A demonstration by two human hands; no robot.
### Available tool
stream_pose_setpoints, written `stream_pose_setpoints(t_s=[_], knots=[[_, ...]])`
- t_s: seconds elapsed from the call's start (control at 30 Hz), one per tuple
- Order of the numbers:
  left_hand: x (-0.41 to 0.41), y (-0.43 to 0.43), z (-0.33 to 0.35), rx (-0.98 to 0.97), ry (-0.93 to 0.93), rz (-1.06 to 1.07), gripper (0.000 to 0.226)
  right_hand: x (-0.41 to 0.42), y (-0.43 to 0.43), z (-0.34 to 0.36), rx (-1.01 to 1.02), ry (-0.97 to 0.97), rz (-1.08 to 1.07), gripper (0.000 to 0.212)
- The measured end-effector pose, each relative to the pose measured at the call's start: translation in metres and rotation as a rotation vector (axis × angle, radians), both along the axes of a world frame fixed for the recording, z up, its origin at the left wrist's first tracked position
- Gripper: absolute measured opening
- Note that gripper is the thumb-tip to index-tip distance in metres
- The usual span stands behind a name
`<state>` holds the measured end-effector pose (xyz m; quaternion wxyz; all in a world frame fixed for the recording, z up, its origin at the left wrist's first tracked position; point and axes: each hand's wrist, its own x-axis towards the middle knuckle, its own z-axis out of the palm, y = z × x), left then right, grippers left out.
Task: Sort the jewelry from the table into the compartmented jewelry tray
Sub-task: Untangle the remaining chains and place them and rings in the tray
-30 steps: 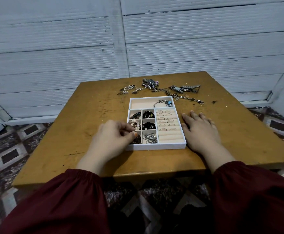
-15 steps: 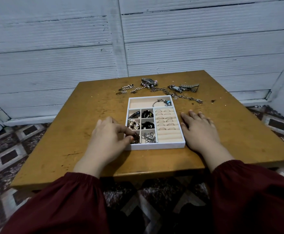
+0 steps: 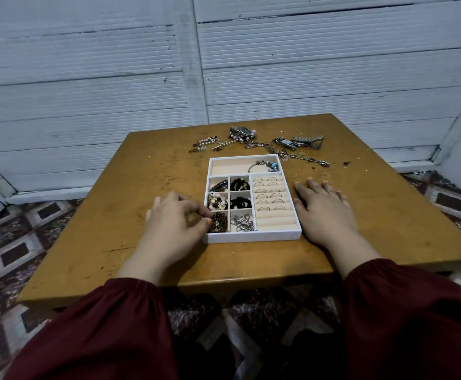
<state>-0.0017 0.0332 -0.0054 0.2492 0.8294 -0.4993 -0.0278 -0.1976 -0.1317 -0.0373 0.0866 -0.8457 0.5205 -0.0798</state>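
The white compartmented tray (image 3: pixel 251 238) lies at the middle of the wooden table (image 3: pixel 130 215). My left hand (image 3: pixel 174 226) is at its near-left compartment, thumb and forefinger pinching the left edge of a brown bead bracelet (image 3: pixel 220 222) that lies inside. My right hand (image 3: pixel 325 209) rests flat on the table against the tray's right side. Rings (image 3: pixel 267 193) fill the slotted right section. A charm bracelet (image 3: pixel 267 165) lies in the long far compartment. Black beads (image 3: pixel 240 185), pearly beads (image 3: pixel 218 201) and silver pieces (image 3: pixel 241 223) fill other small compartments.
Loose jewelry lies beyond the tray: pearl strands (image 3: pixel 210 144), a metal ornament with pink beads (image 3: pixel 241 133), a steel watch (image 3: pixel 299 141), a long chain (image 3: pixel 306 158) and a small ring (image 3: pixel 302 152). A white slatted wall stands behind the table.
My left hand has drawn back to the left off the near-left compartment, leaving the brown bracelet lying in it with only the fingertips at its edge. The right hand has not moved.
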Motion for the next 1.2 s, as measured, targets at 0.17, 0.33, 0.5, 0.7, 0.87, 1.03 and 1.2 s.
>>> stream_pose_setpoints(t_s=[0.17,0.33,0.5,0.7,0.87,1.03,1.2], knots=[[-0.001,-0.001,0.001,0.026,-0.039,0.002,0.011,0.0,0.0,0.001,0.0,0.006,-0.001,0.051],[-0.001,0.001,-0.001,-0.022,0.001,-0.016,0.014,0.0,0.001,0.002,0.005,0.0,0.0,0.051],[-0.006,-0.004,-0.004,-0.176,0.014,-0.024,0.021,-0.001,0.001,0.002,0.008,-0.008,0.001,0.05],[-0.012,-0.017,0.001,-0.286,-0.045,-0.05,0.019,0.001,0.0,0.001,0.013,-0.034,-0.001,0.049],[-0.02,-0.035,0.004,-0.326,-0.061,-0.12,0.019,0.0,0.0,0.003,0.022,-0.094,-0.012,0.047],[-0.036,-0.063,0.011,-0.345,-0.054,-0.21,0.018,0.003,-0.008,0.012,0.045,-0.145,-0.034,0.042],[-0.062,-0.102,0.02,-0.362,-0.035,-0.306,0.019,0.0,-0.026,0.032,0.06,-0.189,-0.073,0.03]])
